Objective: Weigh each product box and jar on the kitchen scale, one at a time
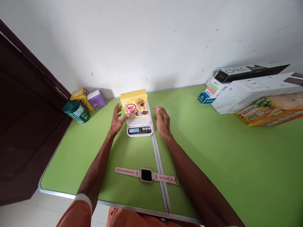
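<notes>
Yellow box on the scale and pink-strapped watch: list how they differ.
The yellow box stands upright on the white scale, while the watch lies flat on the green table.
The box is a bulky carton; the watch is thin, its strap spread out to both sides.
The box front carries colourful print and pictures, whereas the watch screen is dark.
Both rest in front of the person, and neither is gripped.
</notes>
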Available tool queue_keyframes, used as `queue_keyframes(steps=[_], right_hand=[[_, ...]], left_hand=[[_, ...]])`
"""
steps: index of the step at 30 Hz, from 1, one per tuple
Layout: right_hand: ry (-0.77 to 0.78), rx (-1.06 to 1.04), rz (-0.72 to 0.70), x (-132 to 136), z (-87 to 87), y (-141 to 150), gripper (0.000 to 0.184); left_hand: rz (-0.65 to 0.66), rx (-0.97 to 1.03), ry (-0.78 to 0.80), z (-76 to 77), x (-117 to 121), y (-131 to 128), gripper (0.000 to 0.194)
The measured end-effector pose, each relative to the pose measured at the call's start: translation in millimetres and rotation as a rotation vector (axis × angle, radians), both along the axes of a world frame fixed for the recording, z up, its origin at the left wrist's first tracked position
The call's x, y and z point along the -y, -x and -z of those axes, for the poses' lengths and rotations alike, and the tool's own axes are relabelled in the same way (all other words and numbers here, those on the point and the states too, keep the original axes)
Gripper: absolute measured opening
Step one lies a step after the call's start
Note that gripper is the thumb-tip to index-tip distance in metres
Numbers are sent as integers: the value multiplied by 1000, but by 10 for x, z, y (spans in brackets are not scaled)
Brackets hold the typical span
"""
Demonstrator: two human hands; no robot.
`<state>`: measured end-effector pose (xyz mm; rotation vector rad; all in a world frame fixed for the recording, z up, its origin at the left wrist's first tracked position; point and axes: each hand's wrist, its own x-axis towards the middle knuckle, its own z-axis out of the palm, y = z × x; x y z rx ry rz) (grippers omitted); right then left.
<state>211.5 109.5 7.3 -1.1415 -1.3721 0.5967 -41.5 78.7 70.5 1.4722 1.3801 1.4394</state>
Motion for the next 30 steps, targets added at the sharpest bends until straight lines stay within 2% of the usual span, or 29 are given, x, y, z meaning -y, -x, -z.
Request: queue_keyframes(steps=[4, 8, 14, 21, 25, 30], right_hand=[[3, -18, 63, 47, -100, 38, 67], [-49, 69, 13, 55, -213, 78, 69], [-75, 137, -96, 22, -415, 161, 70], [-87, 135, -132, -9, -482, 201, 60], [-118, 167, -187, -25, -613, 334, 56], [-104, 117, -381, -94, -843, 868, 62]], left_hand=[[71, -50, -19, -212, -103, -38, 101], [142, -73, -13, -307, -157, -113, 94], [191, -65, 2, -257, -232, -153, 82], [208, -26, 40, -159, -305, -175, 78], [160, 10, 16, -183, -200, -33, 78], [9, -11, 0, -296, 41, 476, 71]])
